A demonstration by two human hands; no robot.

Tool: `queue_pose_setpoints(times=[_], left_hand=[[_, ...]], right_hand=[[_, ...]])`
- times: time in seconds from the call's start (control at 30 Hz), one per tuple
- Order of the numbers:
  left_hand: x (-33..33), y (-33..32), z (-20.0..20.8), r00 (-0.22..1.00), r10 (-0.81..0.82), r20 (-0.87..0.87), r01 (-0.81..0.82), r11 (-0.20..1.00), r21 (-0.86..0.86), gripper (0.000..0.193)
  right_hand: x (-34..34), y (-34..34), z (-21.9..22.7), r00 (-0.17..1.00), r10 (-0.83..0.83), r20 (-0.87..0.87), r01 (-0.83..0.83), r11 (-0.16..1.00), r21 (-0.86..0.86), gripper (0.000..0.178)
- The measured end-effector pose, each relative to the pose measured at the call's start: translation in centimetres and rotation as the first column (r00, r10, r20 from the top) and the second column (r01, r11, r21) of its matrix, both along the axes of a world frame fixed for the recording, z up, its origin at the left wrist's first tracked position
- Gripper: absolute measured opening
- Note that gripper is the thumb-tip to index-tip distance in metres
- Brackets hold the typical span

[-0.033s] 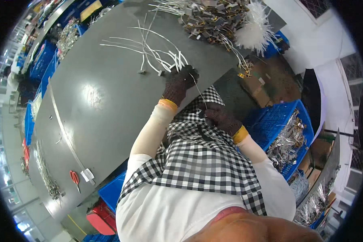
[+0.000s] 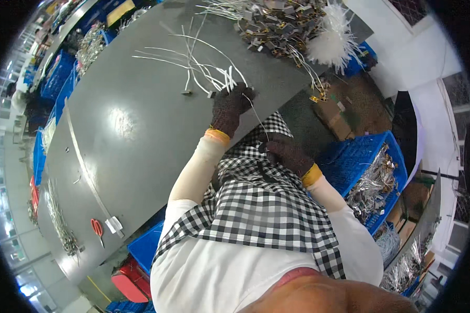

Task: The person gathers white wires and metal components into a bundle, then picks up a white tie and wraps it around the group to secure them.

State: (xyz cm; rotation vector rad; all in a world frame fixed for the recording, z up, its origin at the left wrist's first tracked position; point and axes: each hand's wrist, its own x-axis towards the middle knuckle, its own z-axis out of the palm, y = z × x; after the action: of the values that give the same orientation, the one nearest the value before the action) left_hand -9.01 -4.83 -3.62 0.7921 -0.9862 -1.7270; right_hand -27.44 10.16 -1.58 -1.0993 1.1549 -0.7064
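In a dark knitted glove, my left hand [image 2: 234, 107] is closed around a bunch of white wires [image 2: 228, 79] at the near edge of the grey table [image 2: 156, 120]. Their loose ends fan out to the far left, and small dark connectors [image 2: 187, 93] sit on some of them. One thin wire [image 2: 257, 116] runs from this hand down to my right hand [image 2: 287, 154], also gloved, whose fingers are closed on its end in front of the checkered apron [image 2: 271, 216]. The fingertips of the right hand are partly hidden.
At the table's far side lies a heap of wired dark parts [image 2: 279, 28] beside a white fibrous bundle [image 2: 333, 39]. Scissors [image 2: 97, 229] and a wire bundle [image 2: 61, 224] lie at left. A blue crate [image 2: 386, 172] full of wires stands at my right.
The table and the things on it appear very slightly further right in the picture. Both hands keep their grip on the wires.
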Motion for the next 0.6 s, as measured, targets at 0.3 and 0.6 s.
queue_pose_setpoints(times=[0.3,0.6], left_hand=[[3.0,-1.2,3.5,0.970,-0.079,0.229,0.099,0.992,-0.074,0.022],[2.2,0.4,3.9,0.943,-0.177,-0.283,0.239,0.949,0.205,0.023]], right_hand=[[-1.0,0.9,-0.2,0.997,-0.027,0.068,0.026,0.999,0.021,0.037],[0.7,-1.9,1.4,1.000,0.017,0.011,-0.014,0.971,-0.238,0.033]])
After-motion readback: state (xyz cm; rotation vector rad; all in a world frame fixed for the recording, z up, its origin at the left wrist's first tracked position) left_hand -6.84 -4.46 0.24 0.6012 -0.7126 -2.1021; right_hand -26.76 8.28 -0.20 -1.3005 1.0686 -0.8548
